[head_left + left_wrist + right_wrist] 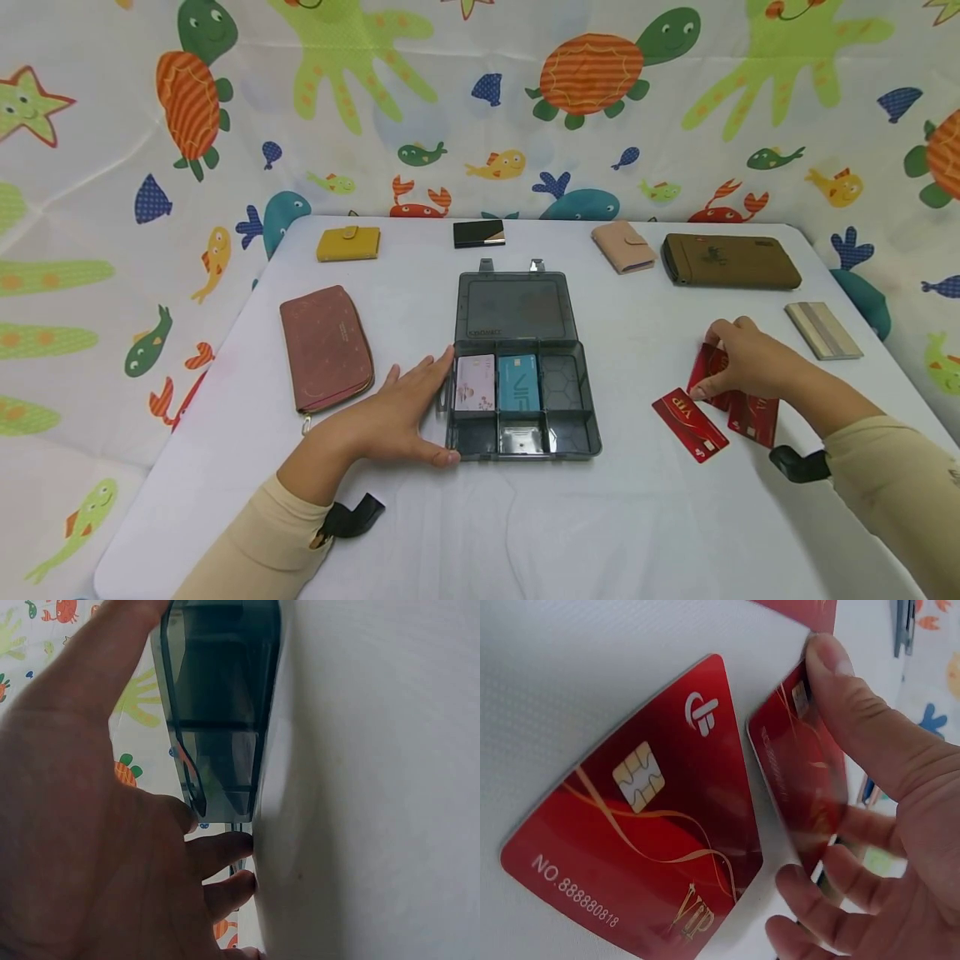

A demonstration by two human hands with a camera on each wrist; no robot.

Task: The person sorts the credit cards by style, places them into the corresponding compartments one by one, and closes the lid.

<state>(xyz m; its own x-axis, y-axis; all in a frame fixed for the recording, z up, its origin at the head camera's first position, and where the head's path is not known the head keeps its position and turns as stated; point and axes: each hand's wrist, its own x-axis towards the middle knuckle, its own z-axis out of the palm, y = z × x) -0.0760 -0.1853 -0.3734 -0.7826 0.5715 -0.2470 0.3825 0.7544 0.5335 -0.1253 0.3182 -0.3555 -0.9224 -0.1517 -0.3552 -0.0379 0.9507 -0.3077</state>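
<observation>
A dark translucent divided box (567, 421) lies with its lid (513, 304) raised at the far side. Pink (476, 383) and teal cards (517, 383) fill two of its back compartments. My left hand (397, 421) rests along the box's left side, fingers spread and fairly straight. Over on the right, my right hand (757, 358) pinches a red card (799, 761) between thumb and fingers, tilted up off the cloth. Two more red VIP cards lie flat, one on the left (690, 425) and one on the right (753, 419), partly under the hand.
A brown-red zip wallet (326, 348) lies left of the box. Along the back are a yellow wallet (348, 244), a black card case (478, 234), a pink wallet (622, 247) and an olive wallet (731, 261). A striped beige card stack (823, 331) sits far right.
</observation>
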